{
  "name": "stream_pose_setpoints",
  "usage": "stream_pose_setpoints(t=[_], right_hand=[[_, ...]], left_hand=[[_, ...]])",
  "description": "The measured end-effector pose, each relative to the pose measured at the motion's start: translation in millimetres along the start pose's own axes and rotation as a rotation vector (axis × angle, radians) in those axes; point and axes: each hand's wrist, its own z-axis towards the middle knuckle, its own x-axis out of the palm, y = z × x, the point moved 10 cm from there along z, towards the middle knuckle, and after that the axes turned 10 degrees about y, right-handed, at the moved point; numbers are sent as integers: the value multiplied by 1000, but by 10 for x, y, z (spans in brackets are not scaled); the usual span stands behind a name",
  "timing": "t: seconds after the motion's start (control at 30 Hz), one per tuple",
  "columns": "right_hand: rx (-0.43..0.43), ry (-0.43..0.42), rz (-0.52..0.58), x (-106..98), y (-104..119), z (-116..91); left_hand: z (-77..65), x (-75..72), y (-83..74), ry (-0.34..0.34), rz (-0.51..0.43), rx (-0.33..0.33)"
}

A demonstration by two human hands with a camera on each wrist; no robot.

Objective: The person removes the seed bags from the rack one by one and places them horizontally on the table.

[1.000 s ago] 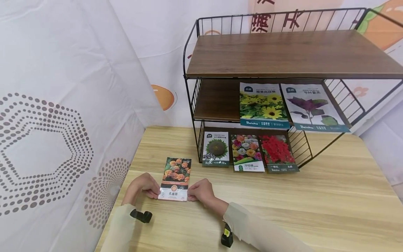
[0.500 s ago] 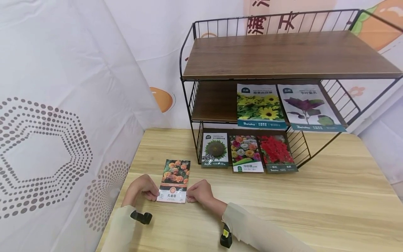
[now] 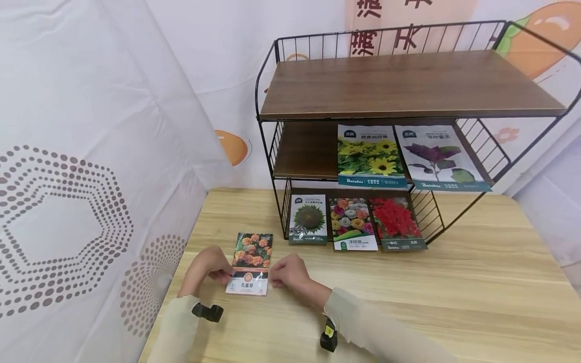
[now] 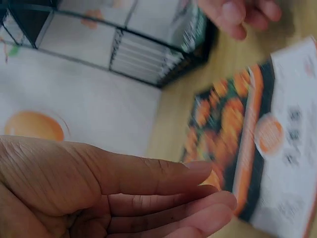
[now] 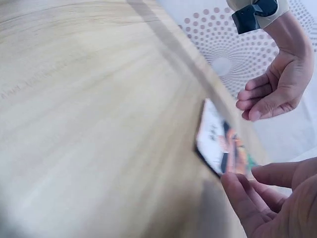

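Note:
A flower seed packet with orange blooms and a white lower band lies face up on the wooden table. Beside its left edge is my left hand, its thumb and fingers loosely extended with a small gap between them in the left wrist view. At the packet's right edge is my right hand. In the right wrist view, the right thumb and fingers stand slightly apart close to the packet; whether they touch it is unclear. Neither hand grips anything.
A black wire rack with brown shelves stands behind. Two large packets, yellow sunflowers and a purple-leaved plant, lean on its middle shelf. Below are a green sunflower packet, a mixed-rose-like one and a red-flowered one.
Both hands were at the packet's lower side edges; they have slid a little up along its sides, and the left fingers have loosened. The packet stays in place while the head view shifts slightly.

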Motion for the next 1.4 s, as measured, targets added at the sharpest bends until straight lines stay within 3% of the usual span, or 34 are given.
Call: stream_pose_setpoints(t=[0.1,0.23,0.5,0.67,0.87,1.1,1.4], right_hand=[[-37,8,-99,-126,200,-38],[-75,31,-149,-312,464,-109],[-202,61,-340,-723,1164,-447],[-238,61,-431,-1024,1577,-723],[-244,34,-453,-1480,1974,-1089],[-175,-35,-418,-2054,2196,-1366],[-99,-160,-389,-2703,2320,-1595]], left_hand=[[-74,-3,-281,-16,-26,88],[-205,-7,-697,-29,-80,259],[-589,-4,-1553,14,-219,550],[-872,-16,-2018,64,-355,674],[-1216,-47,-2504,102,-480,808],[-1441,-106,-2833,85,-592,883],[-1436,-177,-3028,66,-655,864]])
